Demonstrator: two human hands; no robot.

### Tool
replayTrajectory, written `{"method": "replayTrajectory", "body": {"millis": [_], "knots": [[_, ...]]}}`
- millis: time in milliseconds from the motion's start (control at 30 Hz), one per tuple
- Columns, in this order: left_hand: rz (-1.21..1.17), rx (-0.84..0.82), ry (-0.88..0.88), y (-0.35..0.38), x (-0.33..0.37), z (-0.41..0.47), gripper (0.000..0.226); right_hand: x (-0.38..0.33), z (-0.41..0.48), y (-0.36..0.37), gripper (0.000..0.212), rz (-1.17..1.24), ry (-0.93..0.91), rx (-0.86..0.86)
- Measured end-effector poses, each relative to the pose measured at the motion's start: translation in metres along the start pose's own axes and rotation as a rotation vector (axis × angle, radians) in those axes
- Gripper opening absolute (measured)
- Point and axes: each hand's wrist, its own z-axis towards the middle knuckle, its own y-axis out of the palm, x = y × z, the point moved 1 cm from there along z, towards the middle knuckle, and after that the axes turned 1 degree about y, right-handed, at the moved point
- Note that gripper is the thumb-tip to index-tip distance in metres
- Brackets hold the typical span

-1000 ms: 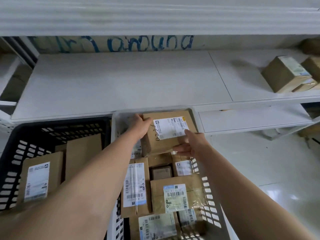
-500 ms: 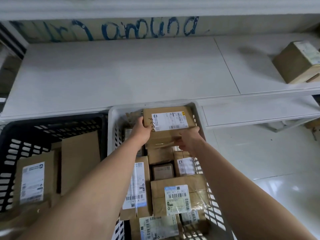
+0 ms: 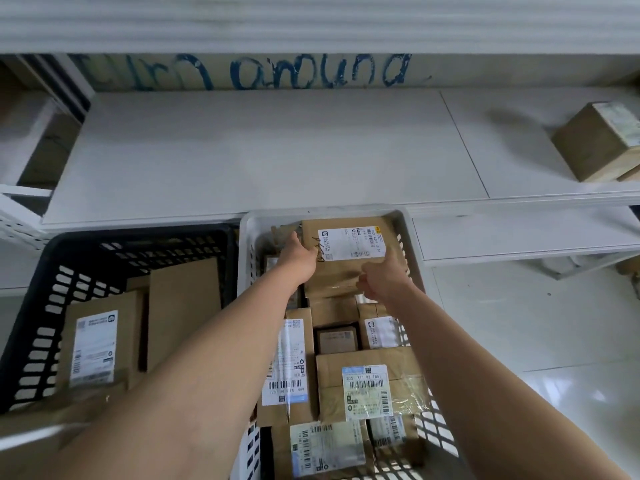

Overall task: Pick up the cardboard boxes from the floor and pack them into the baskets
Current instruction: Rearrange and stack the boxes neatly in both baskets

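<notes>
With fingers [image 3: 294, 241] of left hand [image 3: 298, 263] curled round left edge and right hand [image 3: 381, 284] clamped on near right corner, held labelled cardboard box [image 3: 349, 244] at far end of white basket [image 3: 263, 216], atop packed parcels [image 3: 367, 358].

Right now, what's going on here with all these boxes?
A person is packing cardboard boxes into baskets. The left hand and right hand grip one labelled box by its sides at the far end of the white basket, which is almost full of boxes. The black basket beside it, on the person's left, holds a few. The shelf behind carries one more carton at its right end.
</notes>
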Motion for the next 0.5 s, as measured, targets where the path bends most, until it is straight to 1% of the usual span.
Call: {"method": "replayTrajectory", "body": {"millis": [67, 100, 167, 267, 367, 433, 500], "knots": [[-0.026, 0.046, 0.047, -0.011, -0.001, -0.013, 0.051, -0.005, -0.006, 0.009, 0.056, 0.032, 0.014, -0.075], [-0.046, 0.064, 0.065, -0.015, -0.001, -0.018, 0.046, -0.009, -0.007, 0.014, 0.053, 0.033, 0.010, -0.080], [-0.080, 0.121, 0.091, -0.028, -0.005, -0.027, 0.041, -0.019, -0.011, 0.028, 0.043, -0.007, -0.054, -0.077], [-0.106, 0.266, 0.114, -0.067, -0.021, -0.044, 0.039, -0.034, -0.031, 0.062, 0.026, -0.103, -0.139, -0.152], [-0.164, 0.412, 0.080, -0.119, -0.053, -0.056, 0.031, -0.043, -0.049, 0.104, 0.025, -0.122, -0.178, -0.234], [-0.198, 0.467, 0.035, -0.156, -0.081, -0.063, 0.023, -0.046, -0.062, 0.132, 0.023, -0.104, -0.177, -0.286], [-0.216, 0.511, -0.050, -0.189, -0.111, -0.069, 0.022, -0.047, -0.072, 0.160, 0.023, -0.120, -0.149, -0.350]]}}
